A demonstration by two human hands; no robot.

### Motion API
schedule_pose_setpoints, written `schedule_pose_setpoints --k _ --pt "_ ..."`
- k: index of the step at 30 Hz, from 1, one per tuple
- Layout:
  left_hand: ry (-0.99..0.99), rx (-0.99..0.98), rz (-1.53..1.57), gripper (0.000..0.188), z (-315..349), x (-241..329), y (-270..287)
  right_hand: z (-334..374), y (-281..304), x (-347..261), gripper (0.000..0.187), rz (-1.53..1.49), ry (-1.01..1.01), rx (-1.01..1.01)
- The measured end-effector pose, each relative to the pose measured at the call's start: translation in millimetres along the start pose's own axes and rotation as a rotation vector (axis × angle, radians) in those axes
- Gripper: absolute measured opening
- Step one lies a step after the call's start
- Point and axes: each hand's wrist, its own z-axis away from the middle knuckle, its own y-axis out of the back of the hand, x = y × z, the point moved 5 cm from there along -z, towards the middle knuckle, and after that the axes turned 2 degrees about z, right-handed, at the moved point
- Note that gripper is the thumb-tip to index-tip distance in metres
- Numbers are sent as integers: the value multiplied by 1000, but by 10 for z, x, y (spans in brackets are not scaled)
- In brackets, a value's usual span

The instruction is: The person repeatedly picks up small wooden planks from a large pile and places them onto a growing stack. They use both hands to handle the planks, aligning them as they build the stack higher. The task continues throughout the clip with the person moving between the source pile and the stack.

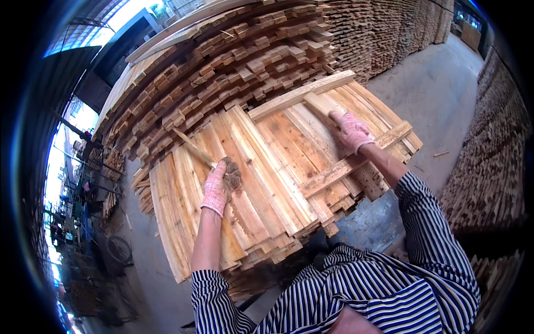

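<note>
My left hand (217,186), in a pink knit glove with a grey-brown palm side, is closed round a narrow wooden strip (192,146). That strip slants over a layer of pale boards (267,189) laid side by side on a waist-high stack. On the right, my right hand (354,132), in a pink glove, grips a short light board (321,104); its fingertips are partly hidden. This board lies between two crosswise battens, the far batten (303,96) and the near batten (356,161), which rest on the right part of the stack.
Behind the stack rises a tall pile of rough timber (222,72), its board ends jutting out unevenly. More stacked wood (489,150) lines the right side. Concrete floor (428,111) with scraps shows between them. A wheel (118,250) and clutter stand at the left.
</note>
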Motion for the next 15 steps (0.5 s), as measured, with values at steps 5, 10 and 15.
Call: schedule_pose_setpoints --k 5,10,15 --pt "-5 12 -25 24 34 -23 -41 -228 -119 -1119 43 -358 8 -177" --pt "-5 -32 -65 28 -146 -58 -239 -775 -664 -1772 70 -405 165 -254" --pt "-106 104 -55 37 421 140 279 -576 -791 -2291 78 -277 243 -352"
